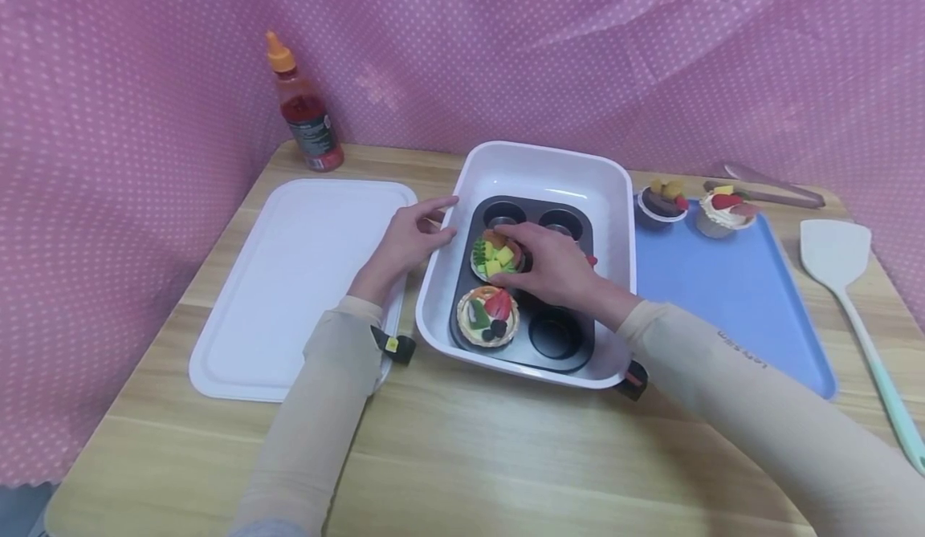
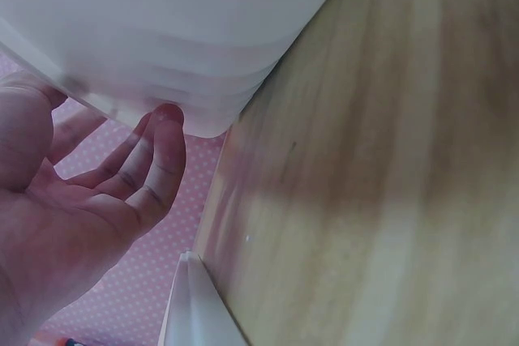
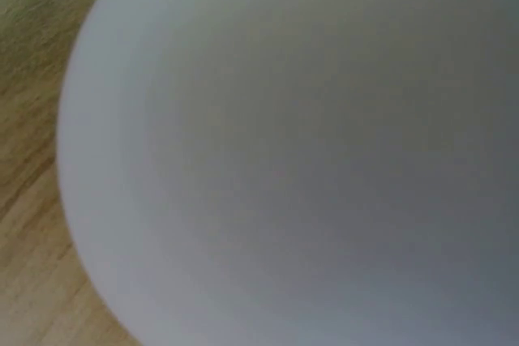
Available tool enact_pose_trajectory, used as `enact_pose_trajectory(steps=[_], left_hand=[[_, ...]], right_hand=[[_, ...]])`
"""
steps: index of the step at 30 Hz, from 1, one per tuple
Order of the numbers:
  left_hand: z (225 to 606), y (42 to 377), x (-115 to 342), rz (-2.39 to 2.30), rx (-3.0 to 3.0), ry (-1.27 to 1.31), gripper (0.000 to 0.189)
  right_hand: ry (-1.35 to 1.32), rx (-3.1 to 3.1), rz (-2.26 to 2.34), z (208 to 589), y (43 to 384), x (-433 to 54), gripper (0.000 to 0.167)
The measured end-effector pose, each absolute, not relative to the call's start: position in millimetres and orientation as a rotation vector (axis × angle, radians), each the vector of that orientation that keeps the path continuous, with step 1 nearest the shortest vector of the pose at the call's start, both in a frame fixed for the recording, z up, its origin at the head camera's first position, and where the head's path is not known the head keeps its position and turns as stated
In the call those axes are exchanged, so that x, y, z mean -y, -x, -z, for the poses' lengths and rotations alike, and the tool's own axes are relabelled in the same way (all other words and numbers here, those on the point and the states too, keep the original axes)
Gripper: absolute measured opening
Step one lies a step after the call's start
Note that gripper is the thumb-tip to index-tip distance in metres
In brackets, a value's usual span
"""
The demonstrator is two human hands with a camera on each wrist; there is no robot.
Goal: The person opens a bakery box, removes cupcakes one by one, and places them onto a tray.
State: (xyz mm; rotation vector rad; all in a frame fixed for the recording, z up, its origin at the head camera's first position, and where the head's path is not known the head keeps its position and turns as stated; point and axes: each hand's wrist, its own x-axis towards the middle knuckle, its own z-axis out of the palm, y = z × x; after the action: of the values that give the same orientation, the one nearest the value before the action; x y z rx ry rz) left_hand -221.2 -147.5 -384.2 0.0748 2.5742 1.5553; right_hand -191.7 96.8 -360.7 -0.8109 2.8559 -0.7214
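Head view: pink dotted cloth backs a wooden worktop. The right hand has its grip closed on a tart in the muffin tin, inside the white dish. The left hand rests, fingers straight, on the dish rim.

Left wrist: fingers touch the dish wall.

Right wrist: only blurred dish wall.

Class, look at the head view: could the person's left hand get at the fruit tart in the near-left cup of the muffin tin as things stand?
Probably yes. The left hand rests on the white dish's left rim, the tart lies uncovered just inside that rim, and the right hand is busy at the tart behind it, leaving the way free.
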Motion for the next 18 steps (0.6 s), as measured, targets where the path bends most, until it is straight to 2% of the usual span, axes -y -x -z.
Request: enact_pose_trajectory(steps=[18], left_hand=[[384.7, 222.1, 147.6, -1.542, -2.572, -0.067, 0.052]], right_hand=[[0.863, -2.831, 0.776, 362.1, 189.9, -96.9, 0.069]])
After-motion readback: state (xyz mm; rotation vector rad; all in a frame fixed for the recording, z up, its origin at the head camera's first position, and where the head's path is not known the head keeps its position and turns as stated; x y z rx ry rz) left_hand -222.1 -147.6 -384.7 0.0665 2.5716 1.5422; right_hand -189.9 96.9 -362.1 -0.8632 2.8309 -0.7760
